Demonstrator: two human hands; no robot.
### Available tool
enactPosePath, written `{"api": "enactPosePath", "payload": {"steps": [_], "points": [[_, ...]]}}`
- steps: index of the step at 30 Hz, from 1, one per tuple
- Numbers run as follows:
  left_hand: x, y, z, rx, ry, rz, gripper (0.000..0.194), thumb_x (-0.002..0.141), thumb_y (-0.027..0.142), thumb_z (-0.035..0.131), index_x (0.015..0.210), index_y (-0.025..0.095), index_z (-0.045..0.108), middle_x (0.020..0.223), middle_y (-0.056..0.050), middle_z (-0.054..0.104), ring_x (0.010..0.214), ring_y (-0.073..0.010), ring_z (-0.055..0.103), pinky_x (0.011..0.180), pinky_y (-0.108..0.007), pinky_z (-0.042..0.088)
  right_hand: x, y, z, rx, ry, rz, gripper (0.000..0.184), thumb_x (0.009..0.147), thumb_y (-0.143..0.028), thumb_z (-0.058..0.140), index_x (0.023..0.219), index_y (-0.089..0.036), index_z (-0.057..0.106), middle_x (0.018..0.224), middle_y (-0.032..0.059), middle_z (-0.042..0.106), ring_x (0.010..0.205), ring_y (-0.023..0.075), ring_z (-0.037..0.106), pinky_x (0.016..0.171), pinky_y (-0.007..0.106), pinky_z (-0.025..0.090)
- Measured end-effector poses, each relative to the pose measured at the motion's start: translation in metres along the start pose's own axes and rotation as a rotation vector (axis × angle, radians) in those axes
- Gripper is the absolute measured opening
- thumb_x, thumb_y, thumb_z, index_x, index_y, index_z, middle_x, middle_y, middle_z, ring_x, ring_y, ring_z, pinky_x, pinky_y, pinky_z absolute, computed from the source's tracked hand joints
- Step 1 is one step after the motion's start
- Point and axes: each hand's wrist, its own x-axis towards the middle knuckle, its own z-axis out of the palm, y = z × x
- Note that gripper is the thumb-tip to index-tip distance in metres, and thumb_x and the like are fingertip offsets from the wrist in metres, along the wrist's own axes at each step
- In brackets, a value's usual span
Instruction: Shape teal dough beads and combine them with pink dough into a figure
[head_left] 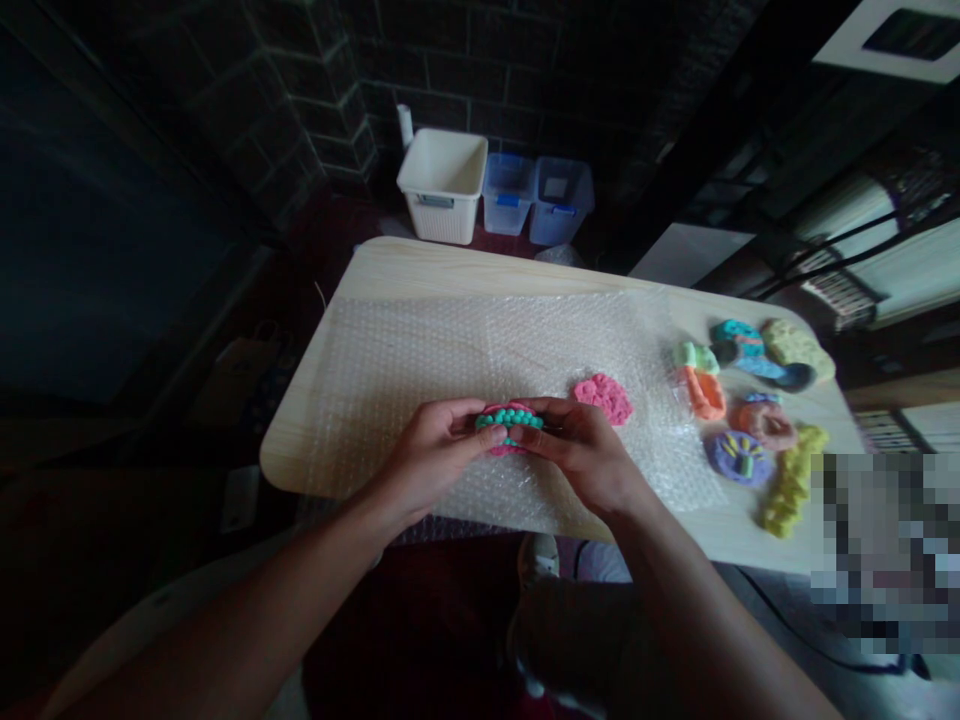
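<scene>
From the head camera, the left hand (427,455) and right hand (577,455) are together, clamped on a pink clay disc (501,408) studded with teal beads (510,420), over bubble wrap (420,370) on the desk (390,265); a pink patty (603,398) lies at two o'clock, clay shapes (739,458) at three.

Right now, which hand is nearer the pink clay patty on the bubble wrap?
Right. The right hand is just below and left of the pink clay patty; the left hand is farther left, beyond the right hand.

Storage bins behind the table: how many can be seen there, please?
3: white bin leftmost, clear blue-trimmed bin in the middle, another clear blue-trimmed bin rightmost. Others may be hidden.
</scene>
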Motion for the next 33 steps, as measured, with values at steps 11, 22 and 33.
{"api": "enactPosePath", "payload": {"steps": [11,22,33], "points": [[-0.0002,0.0063,-0.0018,-0.109,-0.011,-0.099,0.049,0.068,0.036,0.102,0.108,0.013,0.085,0.107,-0.013,0.085,0.093,-0.0208,0.078,0.095,-0.037,0.062,-0.0009,-0.0007,0.0013,-0.015,-0.006,0.008,0.042,0.073,-0.038,0.100,0.106,-0.017,0.085,0.099,0.0078,0.085,0.084,0.0191,0.075,0.084,0.034,0.060],[-0.0040,0.0056,-0.0017,-0.145,-0.003,-0.106,0.043,0.070,0.030,0.101,0.106,0.013,0.084,0.108,-0.012,0.084,0.093,-0.0212,0.078,0.093,-0.039,0.063,-0.0049,-0.0049,0.0041,-0.126,0.017,0.024,0.044,0.077,-0.045,0.096,0.108,-0.017,0.084,0.097,0.0088,0.083,0.087,0.0210,0.075,0.082,0.035,0.062],[-0.0017,0.0042,-0.0005,-0.206,-0.004,-0.132,0.038,0.073,0.022,0.098,0.106,0.011,0.082,0.110,-0.014,0.083,0.092,-0.0206,0.078,0.089,-0.037,0.066,-0.0062,-0.0070,0.0028,-0.081,0.021,0.044,0.043,0.075,-0.042,0.098,0.106,-0.017,0.084,0.096,0.0075,0.082,0.086,0.0201,0.074,0.080,0.034,0.062]]}}
